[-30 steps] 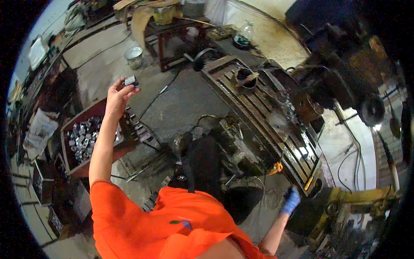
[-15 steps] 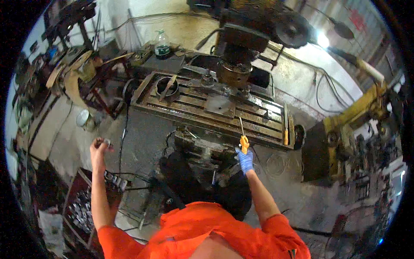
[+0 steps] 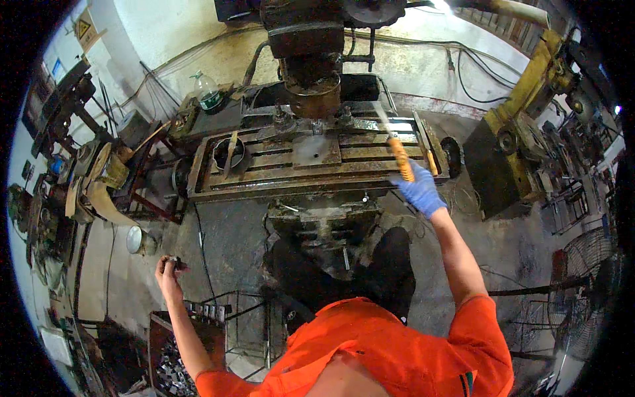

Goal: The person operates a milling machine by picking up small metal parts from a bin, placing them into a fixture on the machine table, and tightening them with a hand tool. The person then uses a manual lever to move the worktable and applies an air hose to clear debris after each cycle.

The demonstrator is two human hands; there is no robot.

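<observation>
**shopnewb:** So what's going on at the mill here?

**rustyvise:** The right hand (image 3: 421, 190), in a blue glove, is clenched round the orange handle of a brush-like tool (image 3: 395, 147). The working end reaches out over the right part of the slotted machine table (image 3: 264, 177), just right of the flat plate (image 3: 316, 149) sitting under the spindle head (image 3: 311, 73). The left hand (image 3: 168, 271) is bare, held out low on the near left, fingers pinched on a small dark metal part (image 3: 176, 263), above the crate of similar parts (image 3: 173, 360) on the floor.

**shopnewb:** Any tips for doing this bit right?

**rustyvise:** My take: sweep along the slots, not across them, so the chips run out of the ends instead of packing in. Clear the plate and the spot under the spindle properly, since any grit there would tilt whatever gets seated. Keep the part in the left hand well away from the table till it's clean. Can't tell from here how dirty the slots are.
</observation>
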